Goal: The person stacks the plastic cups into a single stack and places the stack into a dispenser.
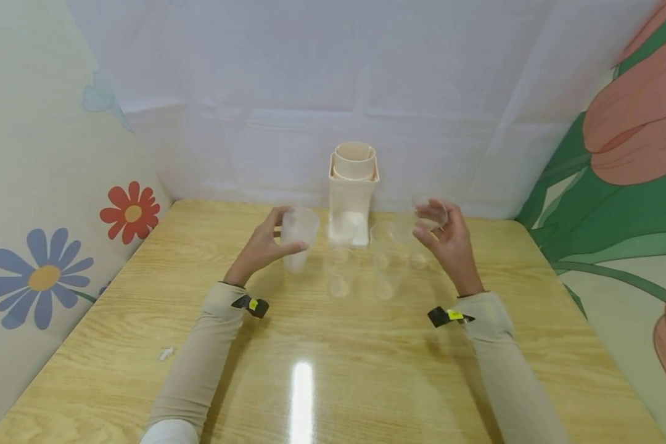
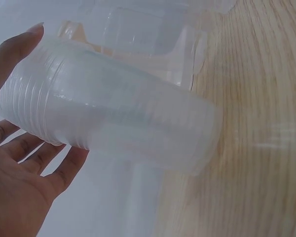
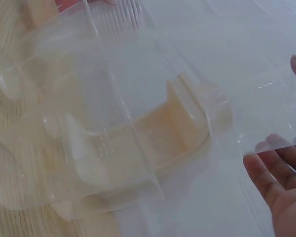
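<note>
My left hand [image 1: 261,250] holds a stack of nested clear plastic cups [image 1: 300,231] just above the table; their ribbed rims show in the left wrist view, between thumb and fingers. On the other side, my right hand [image 1: 452,243] grips one clear plastic cup [image 1: 405,228] near its rim, with its base tilted left. Between the hands, a clear cup [image 1: 341,274] and a second clear cup [image 1: 390,277] stand on the table. The cups are see-through and blurred, so whether more stand behind them I cannot tell.
A cream holder [image 1: 354,194] with a round tube on top stands behind the cups, against a white cloth [image 1: 255,92]. A white scrap [image 1: 166,353] lies at the left of the wooden table [image 1: 366,382]. Flower-painted panels flank both sides.
</note>
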`<state>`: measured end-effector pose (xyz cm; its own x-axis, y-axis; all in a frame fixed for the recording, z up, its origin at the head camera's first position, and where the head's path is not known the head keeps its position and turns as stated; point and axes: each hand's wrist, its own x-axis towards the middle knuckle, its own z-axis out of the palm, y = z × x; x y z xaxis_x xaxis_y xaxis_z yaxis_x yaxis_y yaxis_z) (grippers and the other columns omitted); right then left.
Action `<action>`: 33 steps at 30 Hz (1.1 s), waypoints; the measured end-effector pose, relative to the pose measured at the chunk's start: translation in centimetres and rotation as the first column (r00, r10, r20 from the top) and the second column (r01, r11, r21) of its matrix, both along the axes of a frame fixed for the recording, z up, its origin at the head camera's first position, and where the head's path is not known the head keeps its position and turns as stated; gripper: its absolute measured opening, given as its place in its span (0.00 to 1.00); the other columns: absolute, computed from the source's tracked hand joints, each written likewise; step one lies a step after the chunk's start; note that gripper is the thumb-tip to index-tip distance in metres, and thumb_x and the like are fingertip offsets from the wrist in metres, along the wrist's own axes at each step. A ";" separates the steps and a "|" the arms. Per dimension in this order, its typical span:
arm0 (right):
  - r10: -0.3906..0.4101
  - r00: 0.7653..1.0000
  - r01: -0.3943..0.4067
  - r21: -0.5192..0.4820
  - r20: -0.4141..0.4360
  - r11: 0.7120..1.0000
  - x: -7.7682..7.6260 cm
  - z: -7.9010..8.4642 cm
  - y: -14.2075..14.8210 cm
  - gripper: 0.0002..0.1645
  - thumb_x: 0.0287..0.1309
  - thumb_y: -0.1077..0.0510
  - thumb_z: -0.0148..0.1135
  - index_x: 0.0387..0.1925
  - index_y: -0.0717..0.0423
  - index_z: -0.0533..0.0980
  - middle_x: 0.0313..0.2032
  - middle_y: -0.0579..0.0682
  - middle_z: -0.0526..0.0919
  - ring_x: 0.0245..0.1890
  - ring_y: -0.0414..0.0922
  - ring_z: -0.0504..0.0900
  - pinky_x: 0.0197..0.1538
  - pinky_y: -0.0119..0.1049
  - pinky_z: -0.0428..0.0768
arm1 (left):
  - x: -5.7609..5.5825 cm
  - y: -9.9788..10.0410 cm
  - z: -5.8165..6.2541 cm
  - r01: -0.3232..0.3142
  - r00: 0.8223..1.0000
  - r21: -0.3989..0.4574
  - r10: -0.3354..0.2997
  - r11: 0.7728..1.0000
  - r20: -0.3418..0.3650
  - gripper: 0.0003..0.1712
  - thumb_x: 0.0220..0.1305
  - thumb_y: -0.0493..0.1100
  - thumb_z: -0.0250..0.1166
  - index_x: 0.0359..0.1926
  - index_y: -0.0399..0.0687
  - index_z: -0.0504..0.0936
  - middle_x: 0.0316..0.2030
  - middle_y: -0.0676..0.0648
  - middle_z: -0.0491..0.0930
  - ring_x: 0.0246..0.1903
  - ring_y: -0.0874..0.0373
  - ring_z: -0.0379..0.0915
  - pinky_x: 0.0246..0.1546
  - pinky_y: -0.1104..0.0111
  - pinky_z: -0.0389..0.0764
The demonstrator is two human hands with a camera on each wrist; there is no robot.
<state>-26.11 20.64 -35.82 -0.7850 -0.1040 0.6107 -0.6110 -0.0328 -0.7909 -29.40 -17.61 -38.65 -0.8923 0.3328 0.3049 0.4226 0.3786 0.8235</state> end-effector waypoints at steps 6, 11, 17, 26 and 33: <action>-0.014 1.000 0.014 0.004 0.011 1.000 -0.2 0.3 -0.4 0.35 0.60 0.75 0.62 0.67 0.64 0.63 0.58 0.54 0.77 0.57 0.46 0.76 0.59 0.33 0.77 | -0.1 0.0 -0.1 -0.002 1.000 0.000 0.002 1.000 -0.002 0.48 0.58 0.46 0.76 0.73 0.48 0.59 0.64 0.37 0.68 0.63 0.42 0.66 0.61 0.45 0.72; -0.006 1.000 0.006 -0.007 0.004 1.000 -0.4 0.4 -0.7 0.33 0.60 0.73 0.64 0.65 0.61 0.65 0.58 0.55 0.77 0.56 0.45 0.76 0.58 0.32 0.77 | -0.3 0.1 -0.1 -0.004 1.000 -0.004 0.004 1.000 -0.010 0.48 0.57 0.46 0.76 0.73 0.48 0.60 0.66 0.38 0.67 0.63 0.42 0.65 0.60 0.45 0.72; 0.015 1.000 -0.015 -0.035 -0.002 0.999 -0.5 0.5 -1.1 0.33 0.59 0.73 0.65 0.65 0.62 0.65 0.56 0.51 0.79 0.56 0.45 0.77 0.58 0.33 0.78 | -0.3 0.1 -0.4 0.010 0.999 -0.005 -0.010 1.000 -0.032 0.49 0.57 0.51 0.76 0.73 0.50 0.59 0.66 0.39 0.67 0.63 0.44 0.66 0.60 0.46 0.73; 0.018 1.000 -0.018 -0.048 0.007 0.999 -0.5 0.6 -1.4 0.35 0.58 0.75 0.65 0.65 0.62 0.65 0.55 0.50 0.79 0.56 0.46 0.77 0.58 0.33 0.78 | -0.4 0.0 -0.7 0.013 0.999 -0.005 -0.013 1.000 -0.044 0.49 0.57 0.52 0.76 0.73 0.49 0.59 0.65 0.38 0.67 0.63 0.43 0.66 0.59 0.46 0.73; 0.033 0.999 -0.034 -0.056 -0.005 0.998 -0.7 0.7 -1.8 0.34 0.59 0.72 0.66 0.65 0.62 0.65 0.56 0.52 0.79 0.56 0.46 0.77 0.58 0.33 0.78 | -0.3 0.1 -0.6 0.005 0.999 -0.009 -0.005 1.000 -0.038 0.50 0.57 0.52 0.76 0.74 0.49 0.59 0.65 0.38 0.68 0.63 0.44 0.66 0.59 0.46 0.73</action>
<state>-26.85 18.80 -35.14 -0.7789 -0.0958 0.6197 -0.6123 -0.0975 -0.7846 -29.74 -17.52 -39.24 -0.8785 0.3398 0.3357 0.4554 0.3835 0.8035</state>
